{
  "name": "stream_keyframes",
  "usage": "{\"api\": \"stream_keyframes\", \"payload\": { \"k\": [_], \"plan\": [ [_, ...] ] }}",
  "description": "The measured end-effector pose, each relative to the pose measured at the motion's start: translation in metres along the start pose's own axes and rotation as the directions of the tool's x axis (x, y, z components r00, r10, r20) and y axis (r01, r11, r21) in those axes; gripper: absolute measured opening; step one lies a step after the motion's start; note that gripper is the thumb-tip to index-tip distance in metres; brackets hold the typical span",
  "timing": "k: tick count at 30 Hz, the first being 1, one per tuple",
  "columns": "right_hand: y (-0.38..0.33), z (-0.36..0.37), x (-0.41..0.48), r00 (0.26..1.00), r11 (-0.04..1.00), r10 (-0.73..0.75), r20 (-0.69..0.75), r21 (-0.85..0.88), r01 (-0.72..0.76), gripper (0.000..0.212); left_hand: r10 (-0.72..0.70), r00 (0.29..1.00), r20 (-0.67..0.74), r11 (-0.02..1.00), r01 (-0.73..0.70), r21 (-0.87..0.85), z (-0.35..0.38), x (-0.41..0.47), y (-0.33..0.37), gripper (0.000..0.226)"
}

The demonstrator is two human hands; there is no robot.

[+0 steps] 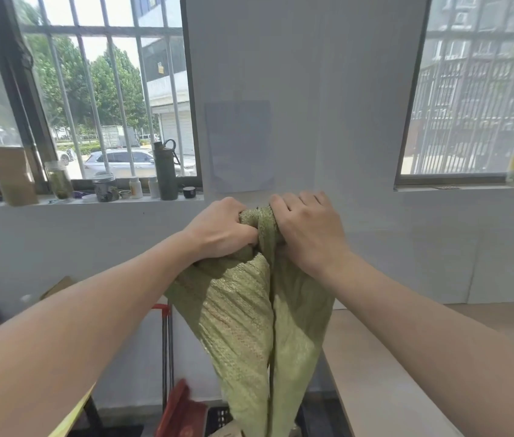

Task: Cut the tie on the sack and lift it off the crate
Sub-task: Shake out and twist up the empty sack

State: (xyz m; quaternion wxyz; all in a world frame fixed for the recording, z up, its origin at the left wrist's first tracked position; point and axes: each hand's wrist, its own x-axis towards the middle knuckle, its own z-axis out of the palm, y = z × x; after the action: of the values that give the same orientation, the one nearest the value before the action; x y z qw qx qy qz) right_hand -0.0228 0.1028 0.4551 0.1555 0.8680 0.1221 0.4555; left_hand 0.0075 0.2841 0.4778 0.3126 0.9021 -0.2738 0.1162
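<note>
**A:** Where's the sack just now?

**B:** The sack (249, 310) hangs straight down from both hands, its long axis upright. The left hand (224, 228) and right hand (309, 228) sit level on either side of its bunched neck, fingers curled tight round the cloth.

**A:** And the crate?

**B:** Directly below: what looks like a dark crate (219, 417) at the bottom edge. The sack's lower end runs out of view there, so I can't tell if it's clear. Any further lift, I'd judge, goes straight up.

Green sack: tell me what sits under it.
A black slotted crate shows beneath the hanging end of the green sack; the sack covers most of it, hiding any contents.
</note>
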Motion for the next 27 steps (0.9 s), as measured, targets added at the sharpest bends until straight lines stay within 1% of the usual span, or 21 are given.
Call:
{"api": "stream_keyframes", "payload": {
  "k": [1,2,4,6,7,8,9,10,11,13,14,15,17,19,20,23,25,27],
  "plan": [
    [0.001,0.0,0.001,0.999,1.0,0.006,-0.042,0.0,-0.006,0.041,0.003,0.999,0.041,0.998,0.0,-0.065,-0.001,-0.001,0.002,0.03],
    [0.002,0.001,0.001,0.998,1.0,0.007,-0.061,0.003,-0.006,0.037,0.004,0.997,0.075,0.995,0.003,-0.104,-0.002,-0.002,0.003,0.031],
    [0.001,0.001,0.001,1.0,1.0,0.002,-0.03,0.007,-0.002,0.033,0.027,0.991,0.134,0.995,-0.014,-0.098,-0.003,-0.003,0.004,0.03],
    [0.0,0.0,0.001,0.998,0.999,0.012,0.069,0.039,-0.015,0.03,0.084,0.985,0.153,0.996,-0.084,-0.005,-0.002,-0.004,0.004,0.028],
    [0.0,-0.001,0.0,0.992,0.996,0.027,0.126,0.077,-0.037,0.027,0.104,0.985,0.141,0.992,-0.113,0.057,-0.002,-0.006,0.004,0.026],
    [0.0,-0.002,0.0,0.98,0.991,0.042,0.196,0.119,-0.066,0.022,0.119,0.986,0.12,0.984,-0.133,0.119,-0.002,-0.01,0.003,0.028],
    [0.0,-0.003,0.0,0.966,0.983,0.056,0.254,0.158,-0.099,0.018,0.129,0.986,0.102,0.971,-0.147,0.188,-0.001,-0.013,0.003,0.035],
    [0.0,-0.004,0.001,0.947,0.973,0.079,0.311,0.182,-0.141,0.015,0.147,0.985,0.093,0.945,-0.168,0.28,0.0,-0.016,0.004,0.045],
    [-0.001,-0.005,0.003,0.925,0.961,0.11,0.365,0.197,-0.192,0.015,0.179,0.98,0.085,0.892,-0.198,0.407,0.002,-0.019,0.004,0.057],
    [-0.002,-0.005,0.007,0.879,0.933,0.173,0.444,0.213,-0.292,0.016,0.283,0.959,0.037,0.725,-0.239,0.646,0.008,-0.022,0.005,0.082],
    [-0.002,-0.006,0.009,0.855,0.916,0.195,0.481,0.222,-0.334,0.014,0.339,0.941,0.004,0.656,-0.24,0.715,0.011,-0.023,0.004,0.093],
    [-0.002,-0.008,0.01,0.831,0.899,0.21,0.516,0.233,-0.372,0.011,0.385,0.923,-0.024,0.61,-0.234,0.757,0.015,-0.024,0.003,0.102],
    [-0.001,-0.011,0.013,0.796,0.87,0.211,0.568,0.262,-0.417,0.004,0.443,0.895,-0.06,0.559,-0.223,0.798,0.021,-0.028,-0.002,0.109],
    [-0.002,-0.013,0.013,0.765,0.843,0.186,0.616,0.3,-0.447,0.009,0.449,0.891,-0.072,0.536,-0.204,0.819,0.025,-0.029,-0.008,0.108],
    [-0.003,-0.014,0.012,0.748,0.826,0.17,0.642,0.32,-0.463,0.012,0.443,0.894,-0.073,0.525,-0.192,0.829,0.026,-0.029,-0.011,0.105],
    [-0.006,-0.011,0.009,0.707,0.772,0.111,0.698,0.388,-0.504,0.022,0.436,0.898,-0.063,0.512,-0.19,0.838,0.025,-0.028,-0.012,0.08],
    [-0.004,-0.009,0.008,0.722,0.764,0.088,0.687,0.418,-0.491,0.027,0.419,0.907,-0.044,0.522,-0.2,0.829,0.022,-0.027,-0.008,0.065],
    [-0.001,-0.013,0.006,0.763,0.802,0.064,0.644,0.422,-0.423,0.031,0.377,0.925,-0.042,0.554,-0.188,0.811,0.022,-0.026,-0.004,0.056]
  ]
}}
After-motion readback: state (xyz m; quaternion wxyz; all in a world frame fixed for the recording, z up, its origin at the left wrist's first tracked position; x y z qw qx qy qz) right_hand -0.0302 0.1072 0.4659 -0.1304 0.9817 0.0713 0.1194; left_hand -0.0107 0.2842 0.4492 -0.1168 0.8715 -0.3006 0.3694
